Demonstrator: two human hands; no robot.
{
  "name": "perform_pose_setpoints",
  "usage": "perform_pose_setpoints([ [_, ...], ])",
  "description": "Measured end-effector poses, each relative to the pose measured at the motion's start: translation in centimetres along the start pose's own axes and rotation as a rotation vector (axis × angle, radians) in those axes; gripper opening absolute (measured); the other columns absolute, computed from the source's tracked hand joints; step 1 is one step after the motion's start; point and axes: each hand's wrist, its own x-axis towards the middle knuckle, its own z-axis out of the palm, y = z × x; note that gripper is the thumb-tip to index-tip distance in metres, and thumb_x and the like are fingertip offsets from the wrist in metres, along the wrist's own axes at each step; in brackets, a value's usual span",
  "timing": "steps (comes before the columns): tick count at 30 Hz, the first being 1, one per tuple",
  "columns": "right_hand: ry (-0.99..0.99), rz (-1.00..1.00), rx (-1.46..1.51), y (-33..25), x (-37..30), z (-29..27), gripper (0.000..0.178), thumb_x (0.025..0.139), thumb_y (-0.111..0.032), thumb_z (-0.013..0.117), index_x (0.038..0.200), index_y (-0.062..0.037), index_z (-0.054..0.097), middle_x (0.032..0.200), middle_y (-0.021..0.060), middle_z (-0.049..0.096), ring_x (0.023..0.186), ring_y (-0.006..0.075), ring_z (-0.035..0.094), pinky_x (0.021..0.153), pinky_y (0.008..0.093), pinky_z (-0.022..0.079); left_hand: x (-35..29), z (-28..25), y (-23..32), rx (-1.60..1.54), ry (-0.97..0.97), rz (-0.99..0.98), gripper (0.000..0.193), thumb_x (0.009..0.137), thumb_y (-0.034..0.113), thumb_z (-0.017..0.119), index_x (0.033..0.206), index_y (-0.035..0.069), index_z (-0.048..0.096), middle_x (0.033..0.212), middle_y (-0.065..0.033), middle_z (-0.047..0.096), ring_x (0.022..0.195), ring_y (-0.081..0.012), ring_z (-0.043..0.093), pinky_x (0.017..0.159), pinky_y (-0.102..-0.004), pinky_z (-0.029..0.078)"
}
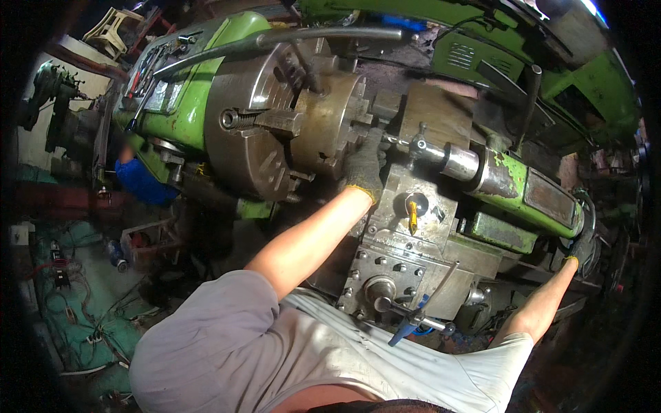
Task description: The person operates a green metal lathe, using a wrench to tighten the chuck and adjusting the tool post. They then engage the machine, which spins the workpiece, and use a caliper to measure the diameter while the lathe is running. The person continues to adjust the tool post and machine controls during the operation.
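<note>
My left hand (pixel 365 165), in a dark knitted glove with a yellow cuff, reaches between the lathe's chuck (pixel 323 127) and a drill bit (pixel 394 140). Its fingers are at the chuck's front face and mostly hidden, so their grip does not show. The bit points toward the chuck from a drill chuck (pixel 421 145) in the green tailstock (pixel 506 175). At the tailstock's far right end, my gloved right hand (pixel 584 249) is closed on the rim of a handwheel (pixel 589 210). Behind the chuck stands a large jawed faceplate (pixel 248 124).
Below the drill lies the carriage with a yellow pointed piece (pixel 413 215). Nearer me is a bolted tool post (pixel 382 275) with a lever (pixel 427 320). A long metal bar (pixel 303 36) lies across the headstock (pixel 189 103). Cables (pixel 86 310) litter the green floor.
</note>
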Motion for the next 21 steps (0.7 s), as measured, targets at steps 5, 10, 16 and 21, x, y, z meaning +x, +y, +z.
perform_pose_setpoints([
  [5,-0.009,0.006,-0.010,-0.2,-0.1,0.1,0.068,0.102,-0.061,0.051,0.140,-0.0065,0.066,0.134,0.0126,0.067,0.111,0.0262,0.065,0.094,0.0391,0.056,1.8,-1.5,-1.6,-0.154,-0.112,-0.082,0.025,0.094,0.037,0.078,0.100,0.014,0.070,0.086,0.0022,0.066,0.076,-0.0090,0.057,0.069,-0.0273,0.049],
  [10,-0.015,0.012,-0.017,-0.2,-0.3,0.0,0.067,0.103,-0.060,0.051,0.140,-0.0059,0.065,0.135,0.0130,0.067,0.111,0.0264,0.065,0.094,0.0388,0.055,0.8,-0.5,-1.3,-0.249,-0.219,-0.190,0.031,0.103,0.046,0.065,0.103,0.015,0.069,0.088,0.0013,0.062,0.080,-0.0092,0.056,0.076,-0.0247,0.048],
  [16,-0.032,-0.021,-0.010,-0.2,-0.3,0.5,0.065,0.104,-0.057,0.050,0.140,-0.0048,0.065,0.135,0.0129,0.067,0.111,0.0266,0.065,0.095,0.0386,0.055,-0.3,0.7,-0.8,-0.210,-0.048,-0.133,0.022,0.096,0.036,0.077,0.089,0.019,0.065,0.081,0.0061,0.059,0.066,-0.0059,0.051,0.057,-0.0205,0.042],
  [21,-0.042,-0.060,-0.003,0.0,-0.1,0.7,0.063,0.105,-0.054,0.049,0.140,-0.0037,0.064,0.134,0.0126,0.068,0.113,0.0267,0.065,0.097,0.0384,0.054,-0.5,0.6,-0.4,-0.319,-0.116,-0.188,0.021,0.097,0.035,0.076,0.091,0.020,0.064,0.084,0.0060,0.059,0.072,-0.0064,0.053,0.064,-0.0232,0.045],
])
